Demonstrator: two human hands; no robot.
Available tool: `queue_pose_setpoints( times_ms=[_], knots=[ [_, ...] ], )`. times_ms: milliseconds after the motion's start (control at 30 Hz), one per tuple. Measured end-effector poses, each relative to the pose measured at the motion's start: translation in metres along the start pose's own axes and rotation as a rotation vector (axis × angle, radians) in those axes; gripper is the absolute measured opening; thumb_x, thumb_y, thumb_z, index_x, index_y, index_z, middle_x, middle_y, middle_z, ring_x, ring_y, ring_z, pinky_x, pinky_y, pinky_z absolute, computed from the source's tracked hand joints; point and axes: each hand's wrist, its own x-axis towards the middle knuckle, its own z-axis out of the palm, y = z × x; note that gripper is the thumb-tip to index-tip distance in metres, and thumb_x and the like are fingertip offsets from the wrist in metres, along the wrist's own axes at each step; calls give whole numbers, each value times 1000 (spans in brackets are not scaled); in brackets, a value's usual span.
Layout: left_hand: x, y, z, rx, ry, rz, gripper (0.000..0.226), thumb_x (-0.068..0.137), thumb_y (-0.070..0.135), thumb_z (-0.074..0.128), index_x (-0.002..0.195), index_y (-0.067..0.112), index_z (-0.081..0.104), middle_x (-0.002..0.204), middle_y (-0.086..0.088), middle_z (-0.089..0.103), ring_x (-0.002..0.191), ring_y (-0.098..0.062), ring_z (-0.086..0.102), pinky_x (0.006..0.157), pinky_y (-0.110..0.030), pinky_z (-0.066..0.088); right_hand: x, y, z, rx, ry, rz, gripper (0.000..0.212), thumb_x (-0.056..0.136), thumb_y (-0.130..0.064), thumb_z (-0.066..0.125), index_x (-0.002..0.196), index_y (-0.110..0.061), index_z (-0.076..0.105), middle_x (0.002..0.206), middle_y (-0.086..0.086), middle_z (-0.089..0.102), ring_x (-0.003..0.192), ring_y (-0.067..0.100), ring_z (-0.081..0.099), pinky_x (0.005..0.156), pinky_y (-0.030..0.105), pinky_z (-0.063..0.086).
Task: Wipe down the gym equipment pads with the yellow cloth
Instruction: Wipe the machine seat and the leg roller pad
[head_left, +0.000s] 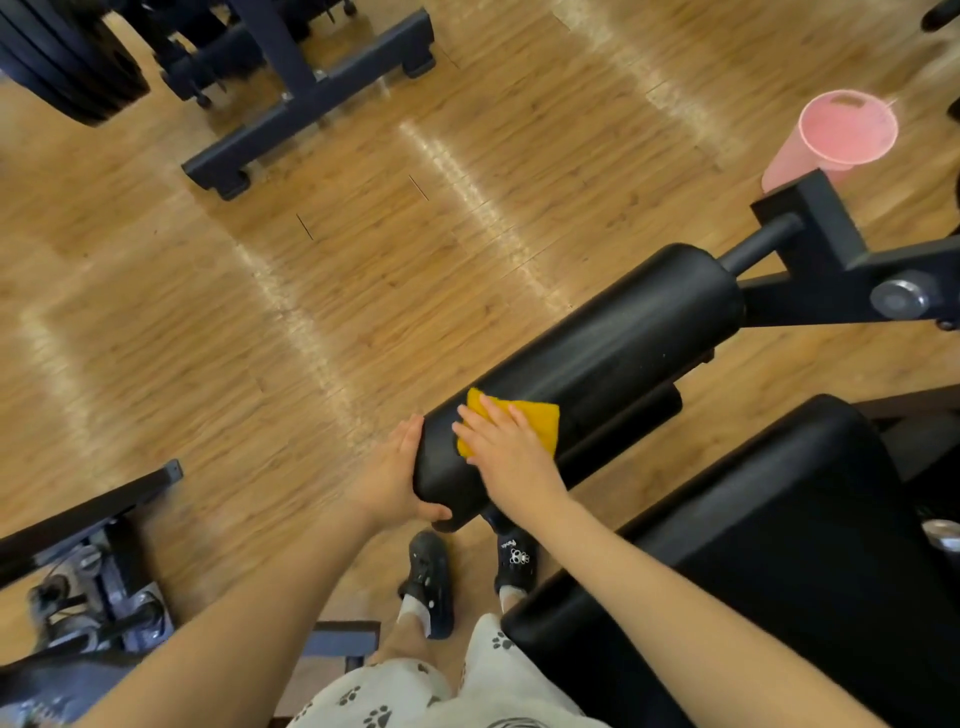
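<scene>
Hands meet on a black roller pad (587, 374) seen from the head camera, a long cylindrical cushion lying tilted across the view on a dark steel arm (841, 260). The right hand (511, 452) lies flat on top of the pad near its closer end, fingers straight and slightly spread, pressing the yellow cloth (535, 418) against the vinyl; the cloth shows beyond the fingertips and to the outer side of that hand as a folded square. The left hand (397, 473) cups the round end cap of the same pad, just beside the right hand, its palm against the end, its fingers reaching up along the edge and its thumb hooked under the lower rim. Below the right forearm sits a broad black seat pad (779, 545), close to the roller but apart from it. Well beyond the right hand, past the far end of the steel arm, a pink plastic cup (841, 135) stands on the wooden floor (363, 286). Beyond the left hand, far off, a dark machine base (311, 98) rests on the floor beside black weight plates (67, 62). Under both hands are black shoes (431, 577) and paw-print shorts (405, 696).
</scene>
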Motion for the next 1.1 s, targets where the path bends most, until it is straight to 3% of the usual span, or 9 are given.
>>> queue_pose_setpoints(
  times_ms=[133,200,367,467,633,733,867,1000,1100],
  knots=[
    [9,-8,-7,-116,-90,-10,121,62,39,84,150,20,2,150,-3,24,134,-22,30,111,-37,30,3,33,-14,-80,-35,-174,49,89,-28,57,137,-21,44,146,-2,39,138,19,30,111,37,26],
    [10,-9,-7,-118,-69,8,119,59,43,83,148,22,7,145,-2,29,131,-22,32,110,-40,32,3,69,-36,-60,-12,-118,51,90,-24,56,139,-20,41,148,-2,35,140,19,27,112,35,22],
    [-11,-3,10,140,100,66,112,77,51,68,149,11,-7,158,-5,-8,144,-20,-12,118,-38,-4,2,171,-90,47,144,219,48,91,-12,54,137,-14,42,148,5,36,140,25,24,113,46,24],
    [-36,5,28,240,247,94,98,85,52,56,149,11,-5,158,-6,-7,142,-16,-16,115,-32,-11,8,204,-101,138,217,424,45,96,-14,46,140,-15,39,151,4,31,142,25,16,115,48,19],
    [-41,10,46,272,235,16,108,81,56,60,148,10,-11,157,-7,-14,137,-17,-24,114,-36,-13,16,161,-84,120,323,570,44,96,-16,45,139,-12,38,152,7,27,143,29,12,115,45,18],
    [-33,16,48,272,253,-42,109,81,55,61,148,9,-12,157,-8,-15,141,-19,-20,111,-35,-14,7,91,-52,61,299,456,48,92,-18,50,139,-17,38,150,3,30,142,25,16,115,44,20],
    [-25,19,44,238,243,-66,115,76,59,63,148,8,-11,157,-8,-14,144,-22,-13,112,-34,-12,-13,1,4,58,127,183,56,88,-19,58,140,-22,37,151,-1,30,142,21,19,113,43,19],
    [-16,6,33,101,210,-9,119,69,52,74,150,11,-4,158,-4,-4,145,-17,-5,116,-34,-5,-14,18,2,-75,24,-106,56,85,-25,63,137,-20,43,147,1,39,138,22,31,109,41,29],
    [-9,-1,19,-71,153,11,117,66,42,81,150,14,4,158,-2,6,145,-17,4,119,-39,8,-8,65,-26,-106,27,-137,55,85,-21,63,137,-19,44,146,1,40,137,21,33,109,40,29]
  ],
)
